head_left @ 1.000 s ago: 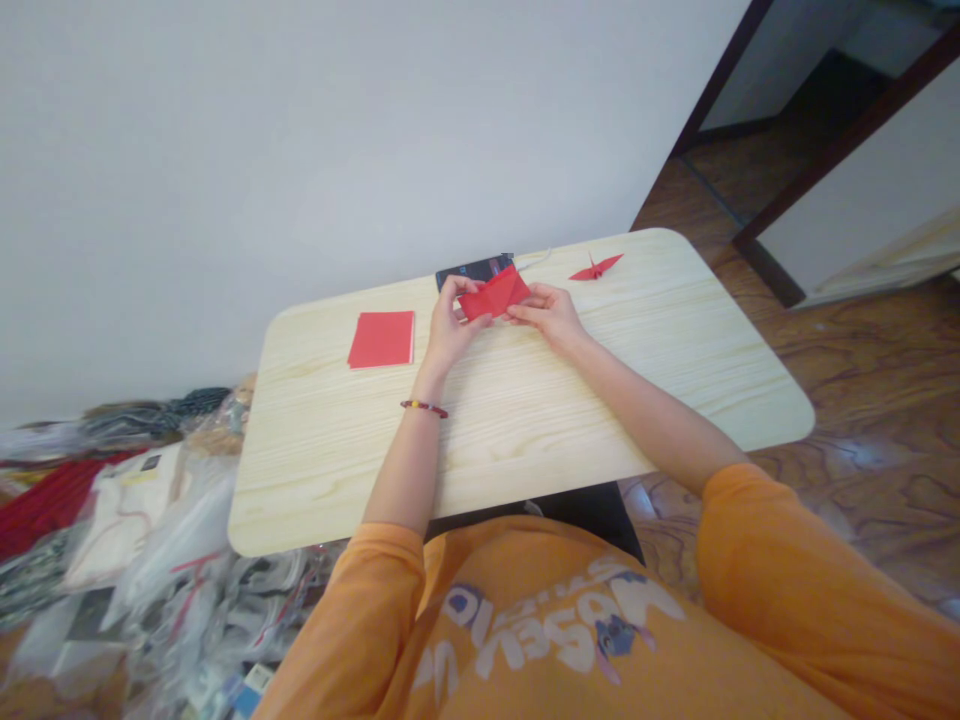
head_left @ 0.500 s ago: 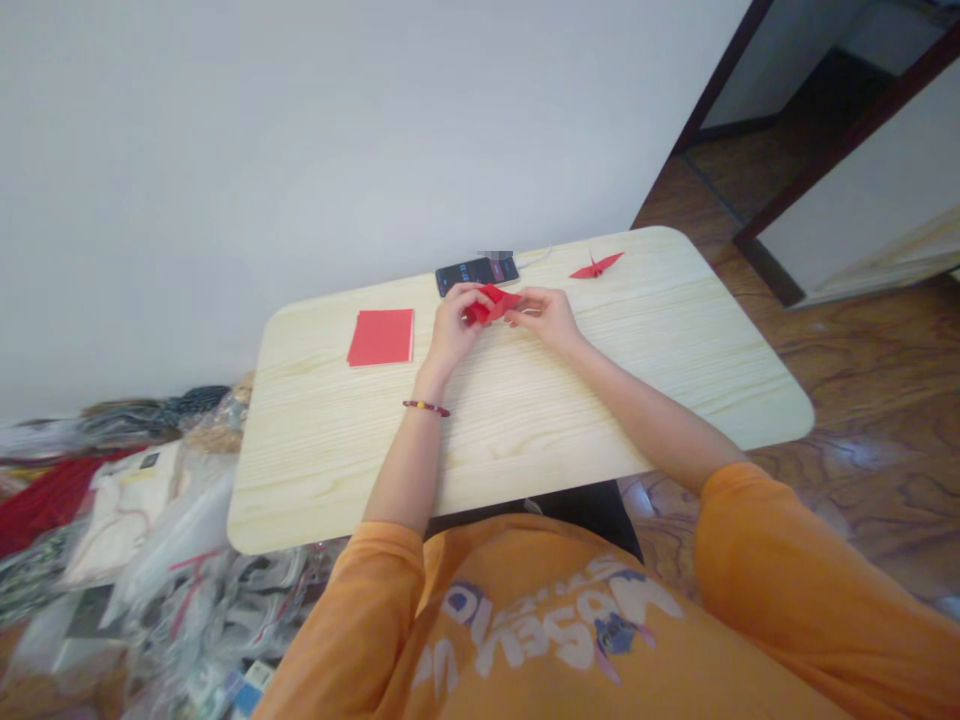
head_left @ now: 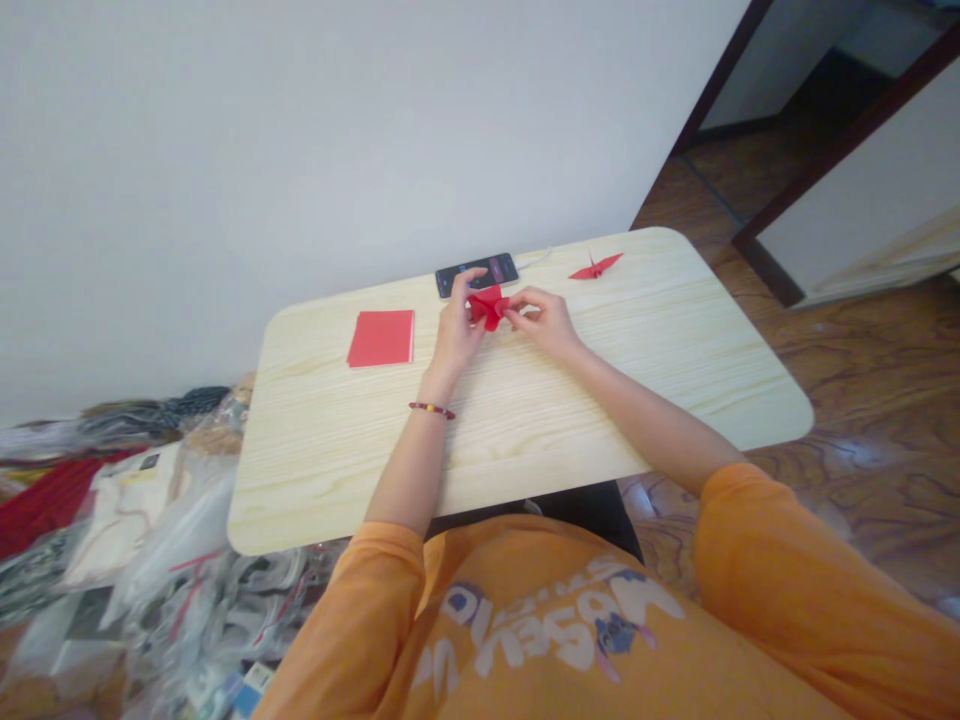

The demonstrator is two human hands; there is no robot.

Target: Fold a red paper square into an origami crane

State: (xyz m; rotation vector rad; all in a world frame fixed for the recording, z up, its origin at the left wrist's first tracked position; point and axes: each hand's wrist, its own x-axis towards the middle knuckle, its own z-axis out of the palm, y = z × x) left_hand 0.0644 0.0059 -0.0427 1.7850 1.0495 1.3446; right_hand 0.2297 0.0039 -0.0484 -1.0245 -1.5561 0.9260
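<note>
A partly folded piece of red paper [head_left: 487, 304] is held between both hands above the table's far half. My left hand [head_left: 459, 325] grips its left side, thumb at the lower edge and index finger raised over the top. With thumb and fingertips pinched, my right hand [head_left: 543, 318] holds the paper's right edge. The fingers cover some of the folds. To the left lies a stack of square red paper sheets [head_left: 381, 338]. A finished red paper crane [head_left: 596, 267] rests at the far right, wings spread.
A phone [head_left: 477, 274] with a white cable [head_left: 536, 258] lies behind my hands on the pale wooden table [head_left: 525, 420]. A white wall [head_left: 337, 150] borders the table's far side. Plastic-wrapped goods [head_left: 180, 560] are piled on the left. A doorway stands at the right.
The red paper has been turned and its folds spread differently. My left index finger has lifted away from it, while my right hand stays pinched at the right edge.
</note>
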